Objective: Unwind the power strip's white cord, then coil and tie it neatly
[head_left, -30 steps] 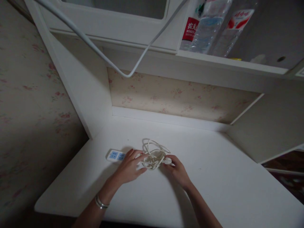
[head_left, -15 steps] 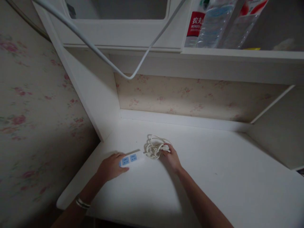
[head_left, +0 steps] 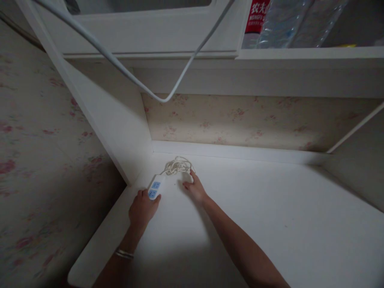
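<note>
A white power strip (head_left: 159, 181) with blue socket faces lies slanted on the white desktop (head_left: 240, 212). My left hand (head_left: 141, 208) grips its near end, with fingers on one side and thumb on the other. From the far end of the strip runs its cream cord (head_left: 177, 166), bundled in loose loops near the back left corner. At the right edge of this bundle is my right hand (head_left: 196, 189). Its index finger reaches to the loops and its thumb stands apart from it; nothing shows between them.
A white cable (head_left: 163, 100) hangs in a V close to the camera. Bottles (head_left: 282, 24) stand on the shelf (head_left: 300, 53) above right. A white side panel (head_left: 105, 108) and flowered wall (head_left: 45, 160) bound the left; a skirting strip (head_left: 240, 152) edges the back.
The power strip has turned to point more away from me, and its cord bundle has moved back and left. My right hand has let go of the plug end and its fingers have spread.
</note>
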Tool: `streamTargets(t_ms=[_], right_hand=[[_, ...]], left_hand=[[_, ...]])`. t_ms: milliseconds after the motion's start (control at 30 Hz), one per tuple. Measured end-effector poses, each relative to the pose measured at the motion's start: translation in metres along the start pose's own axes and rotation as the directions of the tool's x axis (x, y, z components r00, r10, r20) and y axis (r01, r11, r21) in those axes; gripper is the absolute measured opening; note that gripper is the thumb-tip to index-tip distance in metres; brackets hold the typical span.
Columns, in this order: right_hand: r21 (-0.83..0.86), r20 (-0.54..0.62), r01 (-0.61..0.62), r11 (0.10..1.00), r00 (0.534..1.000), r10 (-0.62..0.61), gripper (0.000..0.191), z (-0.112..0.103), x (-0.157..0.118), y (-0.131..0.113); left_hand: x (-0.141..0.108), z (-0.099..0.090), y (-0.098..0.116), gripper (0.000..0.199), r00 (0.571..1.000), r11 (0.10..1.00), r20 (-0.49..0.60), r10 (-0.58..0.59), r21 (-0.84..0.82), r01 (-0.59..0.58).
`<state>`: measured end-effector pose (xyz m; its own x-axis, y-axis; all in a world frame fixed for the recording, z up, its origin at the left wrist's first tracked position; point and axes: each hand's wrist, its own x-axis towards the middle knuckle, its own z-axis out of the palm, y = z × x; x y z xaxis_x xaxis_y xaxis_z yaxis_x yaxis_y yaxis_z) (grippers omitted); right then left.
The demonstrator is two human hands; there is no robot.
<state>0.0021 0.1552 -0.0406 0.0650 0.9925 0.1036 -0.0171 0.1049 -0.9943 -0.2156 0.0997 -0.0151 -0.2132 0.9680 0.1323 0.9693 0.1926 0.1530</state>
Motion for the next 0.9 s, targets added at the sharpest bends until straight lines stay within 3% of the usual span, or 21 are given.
streamTargets(t_ms=[67, 133, 267, 400, 500, 667, 733, 800, 867, 900], right_hand=[[0.021, -0.006, -0.087, 0.996, 0.996, 0.087, 0.065, -0.006, -0.037, 0.004], [0.098, 0.015, -0.170, 0.981, 0.985, 0.169, 0.047, -0.015, -0.076, 0.007], [0.145, 0.114, -0.190, 0.971, 0.978, 0.174, 0.029, -0.033, -0.136, 0.006], [0.059, 0.134, -0.123, 0.991, 0.984, 0.114, 0.031, -0.040, -0.155, 0.001], [0.016, 0.162, -0.096, 0.995, 0.982, 0.093, 0.033, -0.039, -0.156, -0.002], [-0.027, 0.135, -0.069, 0.997, 0.988, 0.072, 0.036, -0.040, -0.149, -0.004], [-0.049, 0.139, -0.074, 0.996, 0.987, 0.080, 0.043, -0.042, -0.143, -0.005], [-0.047, 0.145, -0.090, 0.995, 0.985, 0.096, 0.050, -0.043, -0.137, -0.006], [-0.006, 0.138, -0.112, 0.994, 0.984, 0.112, 0.053, -0.043, -0.133, -0.006], [0.028, 0.132, -0.122, 0.992, 0.984, 0.117, 0.054, -0.044, -0.131, -0.006]], left_hand=[[0.020, 0.005, 0.003, 0.052, 1.000, 1.000, -0.010, -0.019, -0.010, 0.019], [0.042, 0.011, 0.008, 0.054, 0.998, 0.998, -0.014, -0.055, -0.033, 0.054], [0.083, 0.020, 0.021, 0.064, 0.995, 0.989, -0.049, -0.089, -0.124, 0.083], [0.107, 0.023, 0.036, 0.067, 0.993, 0.971, -0.060, -0.100, -0.222, 0.084], [0.111, 0.018, 0.042, 0.062, 0.989, 0.958, -0.107, -0.101, -0.278, 0.068], [0.085, 0.003, 0.047, 0.042, 0.976, 0.919, -0.202, -0.084, -0.393, -0.003], [0.058, 0.002, 0.057, 0.028, 0.980, 0.892, -0.201, -0.003, -0.444, -0.088], [0.024, 0.006, 0.073, 0.025, 0.980, 0.840, -0.177, 0.090, -0.516, -0.170], [-0.012, 0.011, 0.095, 0.034, 0.975, 0.628, -0.092, 0.201, -0.752, -0.201], [-0.029, 0.014, 0.107, 0.039, 0.972, 0.538, -0.035, 0.231, -0.828, -0.158]])
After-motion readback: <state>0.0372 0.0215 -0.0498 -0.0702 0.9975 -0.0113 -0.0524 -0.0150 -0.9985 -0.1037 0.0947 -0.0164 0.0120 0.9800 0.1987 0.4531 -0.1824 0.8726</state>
